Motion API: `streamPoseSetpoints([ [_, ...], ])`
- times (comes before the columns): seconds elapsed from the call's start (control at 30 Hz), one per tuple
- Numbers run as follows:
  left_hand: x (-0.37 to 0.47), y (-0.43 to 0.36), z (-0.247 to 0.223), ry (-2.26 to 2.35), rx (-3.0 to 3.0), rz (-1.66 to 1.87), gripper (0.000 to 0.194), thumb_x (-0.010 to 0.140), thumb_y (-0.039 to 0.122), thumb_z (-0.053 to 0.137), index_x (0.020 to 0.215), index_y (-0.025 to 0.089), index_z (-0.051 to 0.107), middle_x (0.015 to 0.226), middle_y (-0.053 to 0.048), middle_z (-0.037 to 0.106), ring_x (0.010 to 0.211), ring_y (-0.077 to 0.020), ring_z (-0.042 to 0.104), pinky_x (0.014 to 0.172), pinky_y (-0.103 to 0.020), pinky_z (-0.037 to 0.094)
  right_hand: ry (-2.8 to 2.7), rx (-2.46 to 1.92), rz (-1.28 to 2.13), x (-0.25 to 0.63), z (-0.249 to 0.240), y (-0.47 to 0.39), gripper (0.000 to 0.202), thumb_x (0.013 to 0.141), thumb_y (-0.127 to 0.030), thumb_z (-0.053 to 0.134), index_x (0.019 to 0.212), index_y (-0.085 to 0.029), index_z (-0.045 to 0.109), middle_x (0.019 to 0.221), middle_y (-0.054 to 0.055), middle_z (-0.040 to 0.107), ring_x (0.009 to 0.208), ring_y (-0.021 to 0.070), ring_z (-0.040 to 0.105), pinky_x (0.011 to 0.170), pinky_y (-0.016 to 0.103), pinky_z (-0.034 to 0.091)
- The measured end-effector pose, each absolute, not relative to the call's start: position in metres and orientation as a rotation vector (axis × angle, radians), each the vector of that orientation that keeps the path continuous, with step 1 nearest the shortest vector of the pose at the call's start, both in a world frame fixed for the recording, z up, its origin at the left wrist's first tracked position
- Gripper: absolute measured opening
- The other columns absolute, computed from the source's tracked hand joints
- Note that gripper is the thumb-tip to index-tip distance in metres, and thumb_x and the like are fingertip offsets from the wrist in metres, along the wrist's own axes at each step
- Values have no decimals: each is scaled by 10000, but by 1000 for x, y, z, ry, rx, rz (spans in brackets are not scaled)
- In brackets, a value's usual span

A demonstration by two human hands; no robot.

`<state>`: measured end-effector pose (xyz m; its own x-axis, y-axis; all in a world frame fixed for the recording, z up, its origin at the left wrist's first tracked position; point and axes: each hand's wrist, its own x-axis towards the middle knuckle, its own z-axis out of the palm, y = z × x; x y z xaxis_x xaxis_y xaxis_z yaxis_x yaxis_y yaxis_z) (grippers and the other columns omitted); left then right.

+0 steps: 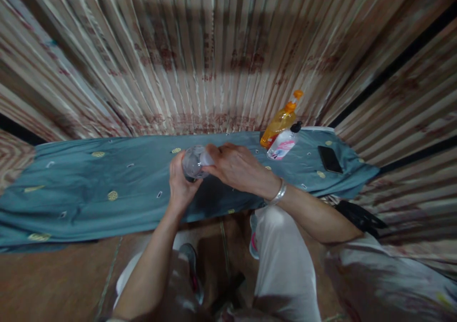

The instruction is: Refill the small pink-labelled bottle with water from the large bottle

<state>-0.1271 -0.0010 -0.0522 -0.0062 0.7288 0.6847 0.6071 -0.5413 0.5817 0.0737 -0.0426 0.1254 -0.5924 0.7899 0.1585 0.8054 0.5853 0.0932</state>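
Observation:
A clear, see-through bottle (193, 162) is held above the cloth-covered bench, its top tilted to the right. My left hand (181, 181) is wrapped round the bottle's body. At its top end, the fingers of my right hand (241, 167) are closed on a whitish cap (207, 158). Part of the cap is hidden by these fingers, and I cannot tell whether it is still joined to the bottle. A silver bracelet (277, 193) circles my right wrist.
A teal cloth with pineapple prints (137, 188) covers the bench. On its right side stand an orange pump bottle (280, 124) and a clear bottle with a black cap (283, 144). A dark phone (330, 159) lies farther right. Pleated curtains (221, 65) hang behind.

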Motion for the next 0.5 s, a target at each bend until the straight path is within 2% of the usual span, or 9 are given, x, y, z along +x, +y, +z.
streamPoseSetpoints([
  [0.13, -124, 2, -54, 1453, 2080, 1610, 847, 778, 352, 815, 1526, 198, 449, 1489, -189, 633, 1421, -369, 614, 1218, -558, 482, -2677, -1454, -182, 70, 127, -40, 412, 1131, -414, 507, 1330, -62, 583, 1088, 226, 788, 1108, 309, 740, 873, 343, 536],
  [0.3, -117, 5, -54, 1469, 2006, 1610, 888, 740, 316, 823, 1534, 197, 441, 1509, -187, 626, 1432, -369, 610, 1210, -553, 497, -2621, -1449, -184, 72, 127, -36, 396, 1128, -416, 528, 1340, -89, 597, 1121, 214, 790, 1136, 297, 735, 890, 334, 525],
  [0.5, -107, 8, -47, 1459, 1865, 1622, 894, 669, 273, 852, 1483, 193, 490, 1483, -184, 648, 1417, -385, 622, 1215, -547, 493, -2511, -1579, -84, 67, 128, -32, 423, 1103, -488, 569, 1274, -109, 652, 1110, 197, 801, 1120, 299, 757, 888, 338, 539],
])
